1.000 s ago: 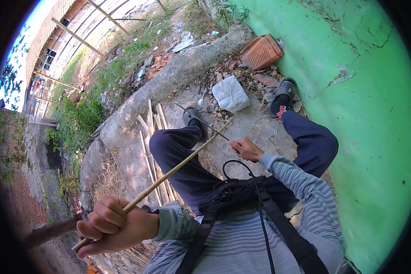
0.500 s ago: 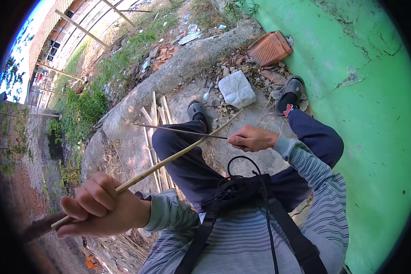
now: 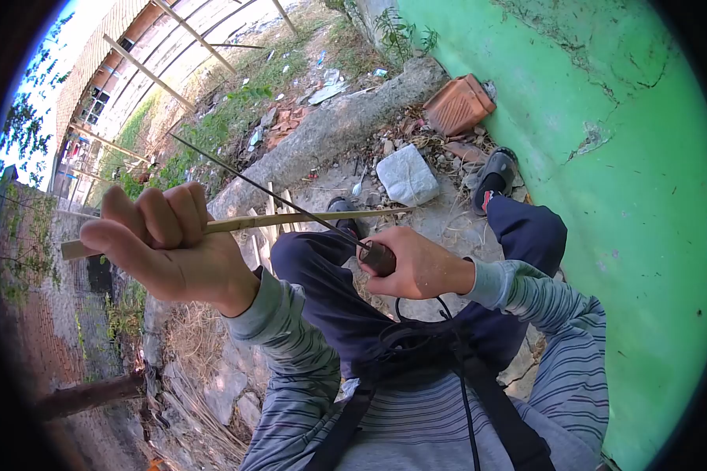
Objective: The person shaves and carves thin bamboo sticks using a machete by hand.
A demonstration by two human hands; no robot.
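Held a bamboo strip (image 3: 275,220) in the left hand (image 3: 173,255), with fingers curled snugly round it and thumb stretched toward the square-cut end sticking out at the left. Gripped a dark, stubby handle (image 3: 379,260) in the right hand (image 3: 424,265), with fingers wrapped firmly about it and a long, thin, dark blade (image 3: 251,183) slanting up and left from there. Crossed blade over strip, as viewed, between the two hands; could not tell touching from apart. Ran the strip's far, tapering end out past the blade, toward the white block (image 3: 408,175).

Sat with dark trousers (image 3: 306,263) bent at both knees, the left near the strip. Had dark shoes (image 3: 498,168) set well apart, with a red mark (image 3: 488,198) on the right sock too small to read. Found room for moving chiefly ahead and to the left, with the green wall (image 3: 644,212) rising close along the right side. Saw more split strips (image 3: 272,198) on the ground beyond the left knee, and a ribbed terracotta block (image 3: 457,107) beside the wall. Met a rounded grey ridge (image 3: 322,122) at the ground's far edge, with rubble and weeds beyond.
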